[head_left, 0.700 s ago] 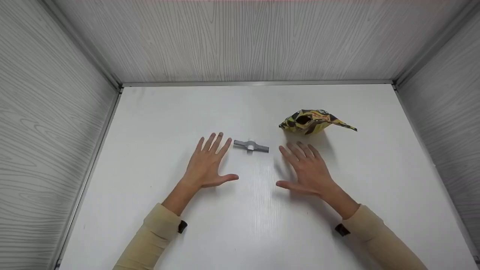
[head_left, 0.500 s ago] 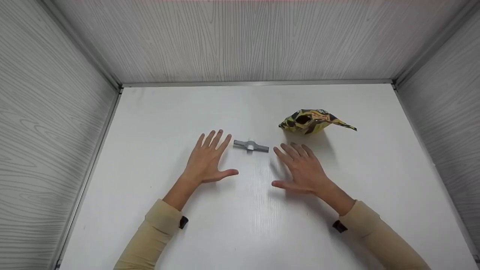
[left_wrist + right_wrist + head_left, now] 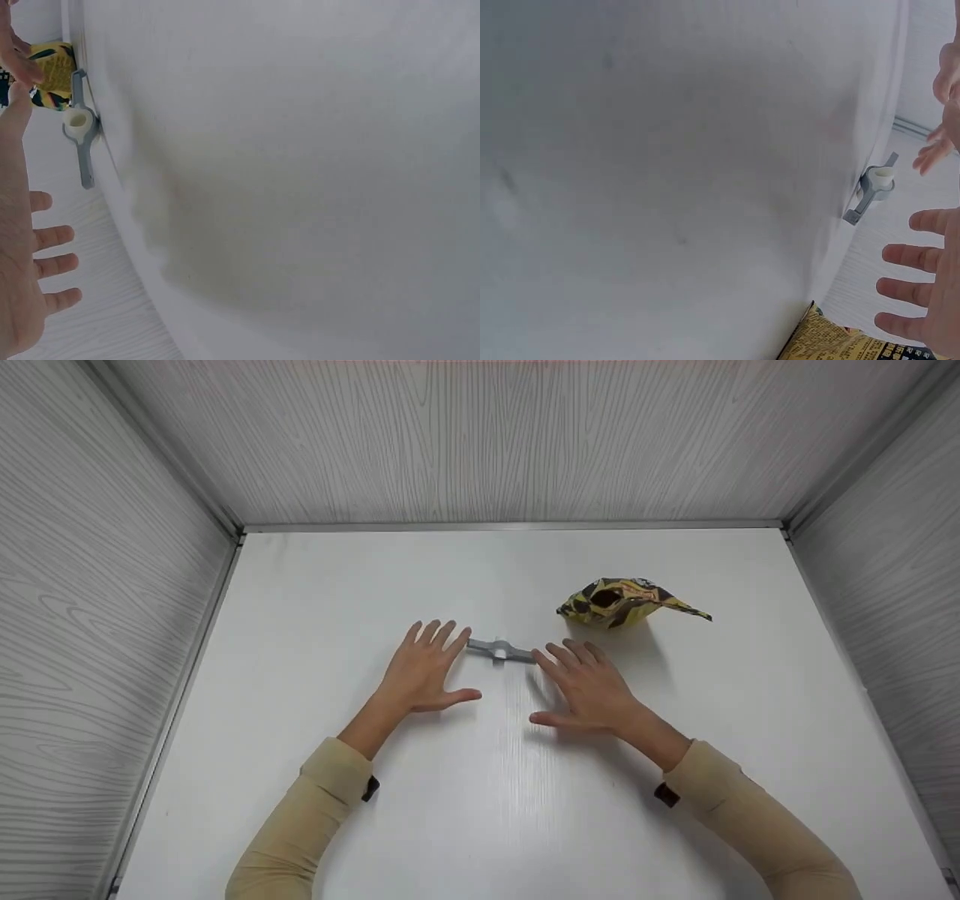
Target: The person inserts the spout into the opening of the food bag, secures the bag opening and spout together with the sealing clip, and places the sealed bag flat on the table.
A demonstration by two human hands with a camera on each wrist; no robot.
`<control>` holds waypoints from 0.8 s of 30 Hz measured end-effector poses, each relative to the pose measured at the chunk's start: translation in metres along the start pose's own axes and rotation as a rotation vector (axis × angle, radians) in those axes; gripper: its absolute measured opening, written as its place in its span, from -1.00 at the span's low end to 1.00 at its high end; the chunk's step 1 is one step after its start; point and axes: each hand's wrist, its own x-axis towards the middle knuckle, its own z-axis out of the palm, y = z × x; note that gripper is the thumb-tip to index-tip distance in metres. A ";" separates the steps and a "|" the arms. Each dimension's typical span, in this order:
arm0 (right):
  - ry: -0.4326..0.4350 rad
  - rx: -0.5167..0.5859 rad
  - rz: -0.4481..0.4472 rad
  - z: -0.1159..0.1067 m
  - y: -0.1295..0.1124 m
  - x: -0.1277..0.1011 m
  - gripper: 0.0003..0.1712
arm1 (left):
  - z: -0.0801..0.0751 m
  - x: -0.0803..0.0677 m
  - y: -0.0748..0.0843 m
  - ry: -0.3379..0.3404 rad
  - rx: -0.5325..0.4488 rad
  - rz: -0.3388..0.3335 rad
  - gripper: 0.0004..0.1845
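Fingers spread and holding nothing, a person's left hand (image 3: 426, 671) hovers just left of a gray two-armed fitting (image 3: 501, 649) on the table (image 3: 480, 817); the empty right hand (image 3: 590, 690), similarly spread, hovers by the fitting's right end, contact unclear. Farther right of the fitting sits a yellow-and-black bag (image 3: 634, 606). The step appears to be an approach; gripping would call for curled fingers.

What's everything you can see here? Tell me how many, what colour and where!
Table: one, white, filling the middle.
Bar: one, grey with a whitish middle, on the table.
Bag: one, yellow and black, on the table, farther back and right of the bar.
Walls: three, pale grey, left, back and right.
Black bits: two, one at each cuff.
Sleeves: two, tan, on the arms.
Left hand: one, bare, by the bar's left end.
Right hand: one, bare, by its right end.
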 end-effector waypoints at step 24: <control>-0.128 0.040 0.005 0.009 0.012 0.041 0.18 | 0.015 0.034 0.003 -0.034 0.052 0.077 0.08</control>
